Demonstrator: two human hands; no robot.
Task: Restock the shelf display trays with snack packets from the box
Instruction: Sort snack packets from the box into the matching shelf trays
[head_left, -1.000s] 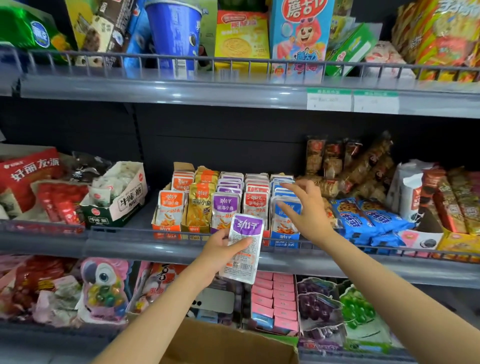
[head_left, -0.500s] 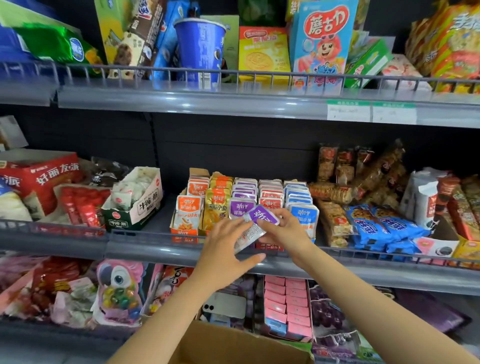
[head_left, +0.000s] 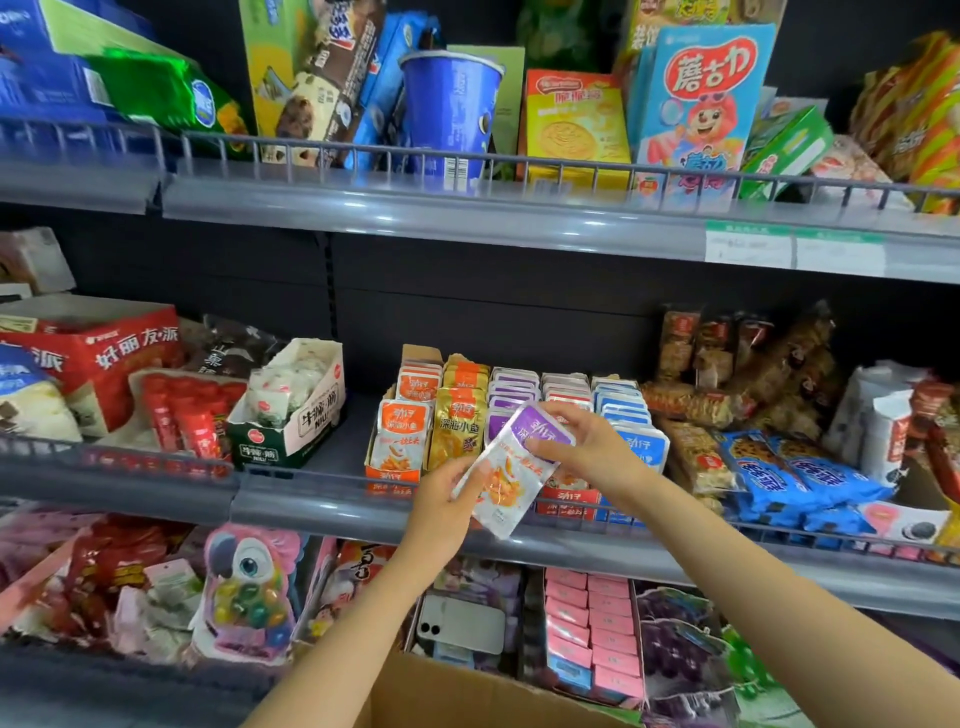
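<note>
A purple-topped snack packet (head_left: 511, 470) is tilted in front of the display tray (head_left: 390, 474) on the middle shelf. My left hand (head_left: 448, 501) pinches its lower left edge. My right hand (head_left: 584, 448) grips its purple top from the right. The tray holds rows of upright packets: orange (head_left: 402, 423), gold (head_left: 460, 410), purple (head_left: 511, 387), red (head_left: 567, 387) and blue (head_left: 621, 402). The packet hangs just before the purple row. The brown cardboard box (head_left: 467, 696) sits at the bottom of the view, under my forearms.
A grey shelf rail (head_left: 322, 501) with a low wire guard runs in front of the tray. A green-and-white carton (head_left: 293, 415) stands left of it, blue biscuit bags (head_left: 779, 475) right. A phone (head_left: 462, 623) lies on the lower shelf. The upper shelf (head_left: 467, 215) overhangs.
My right hand came back from the blue row and took the packet's top. Both hands lifted the packet from below the rail up to the tray front and tilted it.
</note>
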